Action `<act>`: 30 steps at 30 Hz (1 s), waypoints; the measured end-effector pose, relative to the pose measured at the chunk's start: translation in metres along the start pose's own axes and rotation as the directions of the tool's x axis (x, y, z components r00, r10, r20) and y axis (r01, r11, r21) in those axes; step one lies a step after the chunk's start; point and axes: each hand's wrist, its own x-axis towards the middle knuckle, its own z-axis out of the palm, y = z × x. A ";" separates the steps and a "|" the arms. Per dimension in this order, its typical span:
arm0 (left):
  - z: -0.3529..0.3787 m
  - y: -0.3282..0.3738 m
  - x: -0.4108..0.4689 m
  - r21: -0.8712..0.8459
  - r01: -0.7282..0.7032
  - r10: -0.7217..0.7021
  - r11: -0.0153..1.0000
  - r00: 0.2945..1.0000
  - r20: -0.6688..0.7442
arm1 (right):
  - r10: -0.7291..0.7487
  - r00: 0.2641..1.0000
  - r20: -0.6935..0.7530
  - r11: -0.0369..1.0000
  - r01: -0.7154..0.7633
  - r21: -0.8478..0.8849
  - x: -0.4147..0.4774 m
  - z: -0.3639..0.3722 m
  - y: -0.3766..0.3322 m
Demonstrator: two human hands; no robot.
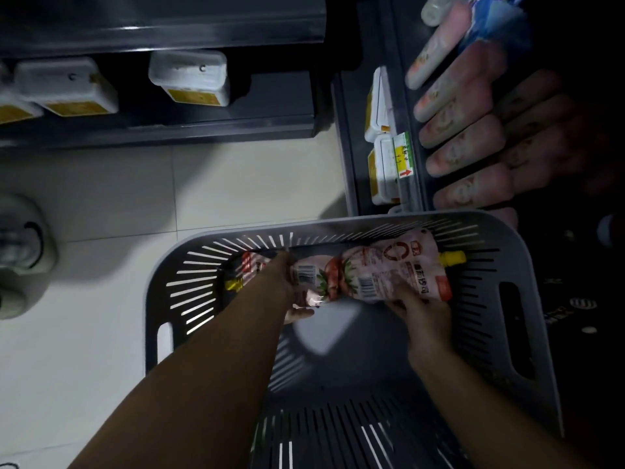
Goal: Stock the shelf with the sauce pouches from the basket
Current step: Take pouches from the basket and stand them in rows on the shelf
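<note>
left hand [287, 292]: wrapped round the left pouch [313, 282]; thumb is seen under it, the other fingers are hidden behind the film.
right hand [424, 313]: fingers curled onto the lower edge of the right pouch [395, 265]; the pinch is judged shallow.
pouches: both are held low inside the basket [372, 221], near its far wall, touching end to end; the yellow cap [451, 257] is pointed at the right wall.
third pouch [248, 265]: left lying beside the left hand, partly hidden by the wrist.
floor [236, 184]: pale tile, seen left of the basket.
shelf [411, 96]: just beyond the basket, rows of stocked pouches [453, 99] packed behind its rail; tubs [380, 106] on the next tier.
risk 1: right pouch could be dropped on the lift, soft film held by an edge only.
risk 2: cap could be snagged in a wall slot.
risk 3: stocked rows could be knocked over if two pouches are pushed in at once; little free gap is visible.
</note>
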 end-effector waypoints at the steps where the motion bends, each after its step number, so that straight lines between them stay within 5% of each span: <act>1: 0.001 -0.001 -0.003 0.014 -0.006 0.006 1.000 1.000 -0.002 | -0.068 0.997 -0.023 0.996 0.067 -0.063 -0.002 -0.002 -0.001; 4: 0.003 -0.007 -0.016 0.061 -0.054 0.056 0.997 0.998 -0.023 | -0.311 0.950 0.029 0.892 0.302 -0.336 -0.010 -0.008 -0.002; 6: 0.004 -0.018 -0.021 0.067 -0.087 0.089 0.994 0.996 -0.028 | -0.446 0.888 0.108 0.690 0.418 -0.591 -0.017 -0.007 0.002; 8: 0.003 -0.029 -0.013 0.024 -0.122 0.123 0.992 0.990 -0.071 | -0.509 0.848 0.152 0.472 0.422 -0.774 -0.025 -0.007 0.008; 10: 0.000 -0.038 -0.004 -0.033 -0.208 0.198 0.978 0.961 -0.194 | -0.441 0.876 0.196 0.379 0.380 -0.844 -0.022 -0.008 0.014; 12: -0.005 -0.043 -0.004 -0.007 -0.284 0.270 0.959 0.918 -0.290 | -0.222 0.938 0.267 0.436 0.340 -0.833 -0.018 -0.002 0.020; 15: -0.015 -0.051 -0.012 0.048 -0.305 0.309 0.951 0.934 -0.179 | 0.097 0.895 0.436 0.625 0.286 -0.726 -0.014 0.016 0.025; 17: -0.022 -0.054 -0.016 0.005 -0.241 0.241 0.971 0.970 -0.038 | 0.045 0.903 0.427 0.616 0.312 -0.724 -0.013 0.019 0.028; 20: -0.033 -0.059 -0.017 -0.074 -0.218 0.223 0.973 0.971 0.079 | -0.250 0.954 0.163 0.485 0.269 -0.832 -0.005 0.007 0.030; 24: -0.044 -0.062 -0.012 -0.134 -0.224 0.237 0.965 0.967 0.096 | 0.140 0.990 -0.008 0.635 -0.096 -0.767 0.001 -0.007 0.042; 27: -0.048 -0.063 -0.012 -0.152 -0.228 0.252 0.962 0.955 0.157 | 0.185 0.981 0.067 0.577 -0.053 -0.815 0.005 -0.012 0.055; 30: -0.051 -0.062 -0.009 -0.119 -0.235 0.256 0.965 0.945 0.205 | 0.267 0.952 0.152 0.636 -0.056 -0.769 0.006 -0.012 0.056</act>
